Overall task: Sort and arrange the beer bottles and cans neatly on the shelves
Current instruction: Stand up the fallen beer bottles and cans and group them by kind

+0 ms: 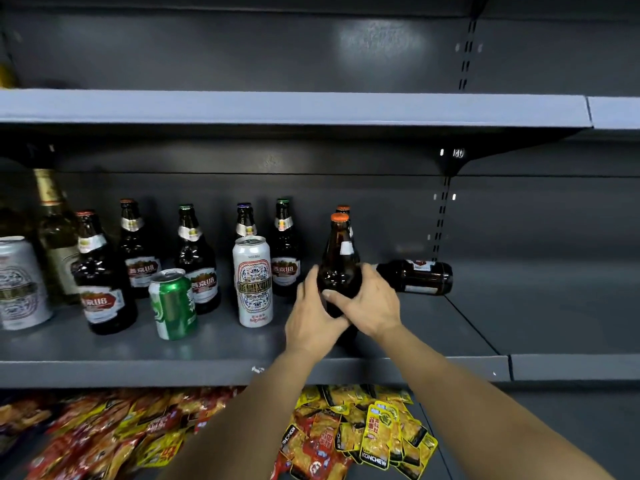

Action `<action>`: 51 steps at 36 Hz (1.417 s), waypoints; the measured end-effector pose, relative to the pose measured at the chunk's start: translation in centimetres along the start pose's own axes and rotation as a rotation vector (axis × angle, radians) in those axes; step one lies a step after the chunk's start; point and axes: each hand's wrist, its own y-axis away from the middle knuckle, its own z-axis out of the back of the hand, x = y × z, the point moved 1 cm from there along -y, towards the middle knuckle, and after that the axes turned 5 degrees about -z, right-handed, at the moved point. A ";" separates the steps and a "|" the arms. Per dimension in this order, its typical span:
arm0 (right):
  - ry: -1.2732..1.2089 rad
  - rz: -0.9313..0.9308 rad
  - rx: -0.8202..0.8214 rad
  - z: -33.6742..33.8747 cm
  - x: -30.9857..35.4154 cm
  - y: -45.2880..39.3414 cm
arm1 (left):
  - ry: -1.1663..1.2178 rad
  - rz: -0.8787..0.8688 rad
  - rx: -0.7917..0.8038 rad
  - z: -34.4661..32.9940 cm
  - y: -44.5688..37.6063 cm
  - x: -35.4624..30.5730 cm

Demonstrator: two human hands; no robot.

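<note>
Head view: on the middle shelf (433, 334), a white can (252, 282) and a labelled brown bottle (284, 249) stand just left of the held bottle (337, 261); another orange-capped bottle stands directly behind it. A fallen bottle (415, 276) lies to its right, long axis horizontal. Left hand (313, 318) and right hand (367, 301) both grip the held bottle's body. It stands upright, cap up. Snack packets (374, 431) fill the shelf below.
</note>
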 end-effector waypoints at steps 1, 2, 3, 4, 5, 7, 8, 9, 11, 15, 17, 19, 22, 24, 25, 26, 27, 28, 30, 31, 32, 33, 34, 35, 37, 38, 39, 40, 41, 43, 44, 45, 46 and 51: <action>-0.043 -0.011 0.011 -0.5 0.5 0.0 | -0.008 0.023 -0.027 0.2 -0.1 0.2; -0.076 -0.017 0.021 -1.0 1.0 -0.1 | -0.024 0.036 -0.054 0.5 -0.3 0.5; -0.097 -0.021 0.031 -1.5 1.5 -0.2 | -0.038 0.048 -0.084 0.8 -0.5 0.7; -0.110 -0.021 0.043 -1.9 1.9 -0.3 | -0.044 0.061 -0.115 1.2 -0.8 1.0; -0.117 -0.018 0.057 -2.4 2.4 -0.5 | -0.048 0.073 -0.143 1.5 -1.0 1.3; -0.123 -0.002 0.085 -3.4 3.1 -0.8 | -0.062 0.097 -0.189 2.0 -1.3 1.9; -0.124 0.009 0.097 -3.9 3.4 -1.0 | -0.070 0.109 -0.211 2.2 -1.4 2.2; -0.124 0.020 0.109 -4.4 3.6 -1.2 | -0.074 0.125 -0.228 2.4 -1.5 2.5; -0.119 0.051 0.131 -5.0 3.8 -1.6 | -0.066 0.156 -0.242 2.6 -1.8 2.8; -0.050 0.082 0.053 -4.6 2.7 -2.2 | -0.061 0.198 -0.232 2.3 -2.5 3.1; -0.062 0.055 -0.133 -3.5 1.0 -3.0 | -0.085 0.215 -0.233 1.8 -2.8 3.0; -0.005 0.046 -0.294 -2.4 -1.1 -4.4 | -0.091 0.240 -0.252 1.2 -3.1 2.8; 0.243 0.011 -0.300 -0.9 -4.7 -6.9 | -0.105 0.267 -0.281 0.3 -3.5 2.5; 0.426 -0.068 -0.189 -0.3 -7.0 -8.3 | -0.113 0.272 -0.297 -0.2 -3.7 2.4; 0.502 -0.104 -0.126 -0.1 -8.1 -8.9 | -0.111 0.273 -0.310 -0.5 -3.7 2.5; 0.555 -0.138 -0.066 0.1 -9.1 -9.5 | -0.107 0.270 -0.325 -0.7 -3.8 2.4; 0.586 -0.169 -0.012 0.3 -9.9 -10.1 | -0.104 0.263 -0.340 -1.0 -3.8 2.4; 0.606 -0.197 0.035 0.5 -10.6 -10.6 | -0.101 0.253 -0.355 -1.3 -3.8 2.4; 0.666 -0.225 0.118 0.7 -11.6 -11.5 | -0.093 0.234 -0.387 -1.7 -3.7 2.4; 0.707 -0.222 0.149 0.8 -11.9 -11.9 | -0.092 0.226 -0.400 -1.9 -3.7 2.6; 0.744 -0.211 0.172 0.9 -12.2 -12.3 | -0.094 0.217 -0.411 -2.1 -3.7 2.7; 0.772 -0.200 0.187 0.8 -12.4 -12.7 | -0.097 0.208 -0.419 -2.3 -3.7 2.8; 0.788 -0.193 0.196 0.7 -12.7 -13.1 | -0.101 0.200 -0.428 -2.4 -3.7 2.9; 0.795 -0.192 0.203 0.6 -12.8 -13.5 | -0.102 0.196 -0.434 -2.5 -3.8 3.1; 0.805 -0.209 0.215 0.1 -13.0 -13.9 | -0.104 0.194 -0.440 -2.6 -3.9 3.4; 0.817 -0.222 0.219 -0.2 -13.0 -14.0 | -0.106 0.190 -0.443 -2.7 -3.9 3.5; 0.844 -0.228 0.213 -0.4 -13.0 -14.0 | -0.107 0.187 -0.444 -2.7 -3.9 3.6; 0.895 -0.214 0.190 -0.6 -13.0 -14.0 | -0.110 0.186 -0.445 -2.7 -3.9 3.7; 0.962 -0.182 0.149 -0.7 -12.9 -14.0 | -0.112 0.187 -0.445 -2.7 -3.8 3.7; 1.081 -0.092 0.060 -0.6 -12.9 -13.9 | -0.113 0.187 -0.446 -2.7 -3.8 3.7; 1.116 -0.057 0.032 -0.4 -12.8 -13.9 | -0.114 0.182 -0.446 -2.7 -3.8 3.6; 1.136 -0.034 0.021 -0.3 -12.9 -13.9 | -0.115 0.176 -0.446 -2.7 -3.8 3.6; 1.135 -0.028 0.023 -0.1 -13.0 -13.9 | -0.117 0.174 -0.444 -2.7 -3.8 3.6; 0.939 -0.032 0.049 0.8 -14.1 -13.4 | -0.114 0.166 -0.439 -2.7 -3.8 3.5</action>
